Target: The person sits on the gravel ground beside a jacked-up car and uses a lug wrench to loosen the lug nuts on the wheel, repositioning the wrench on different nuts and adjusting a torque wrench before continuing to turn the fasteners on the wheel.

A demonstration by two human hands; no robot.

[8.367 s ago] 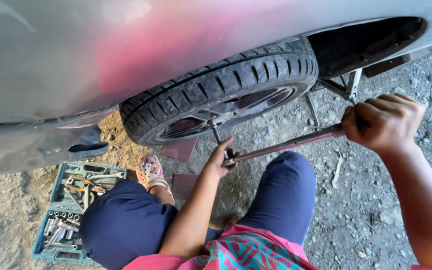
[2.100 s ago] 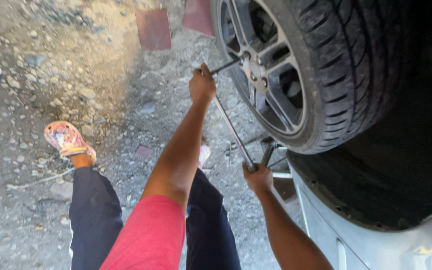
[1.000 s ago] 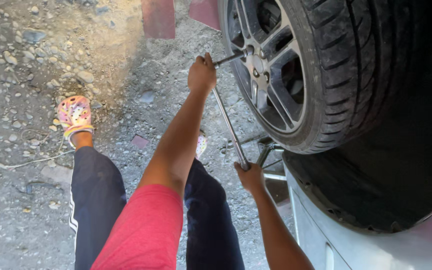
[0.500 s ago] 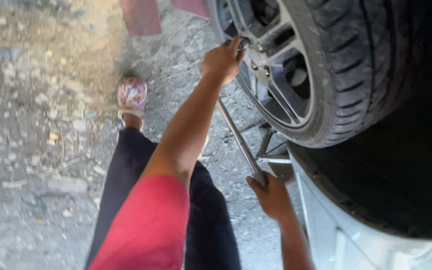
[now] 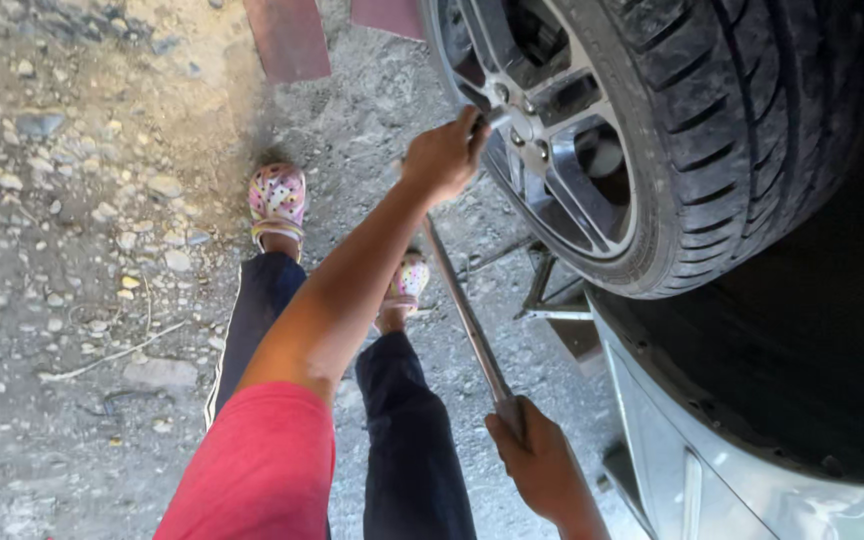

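With the left hand [image 5: 444,152] clenched at the wrench head [image 5: 497,115] and the right hand [image 5: 537,462] gripping the long wrench handle [image 5: 467,315], leverage looks awkward. Socket could slip off the wheel nut [image 5: 517,135], I reckon, knuckles into the alloy wheel [image 5: 552,150].

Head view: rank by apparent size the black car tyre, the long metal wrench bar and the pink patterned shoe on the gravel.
1. Black car tyre, by far the largest.
2. Long metal wrench bar, long but thin.
3. Pink patterned shoe, smallest; it lies farther from the camera, so its true size is unsure.
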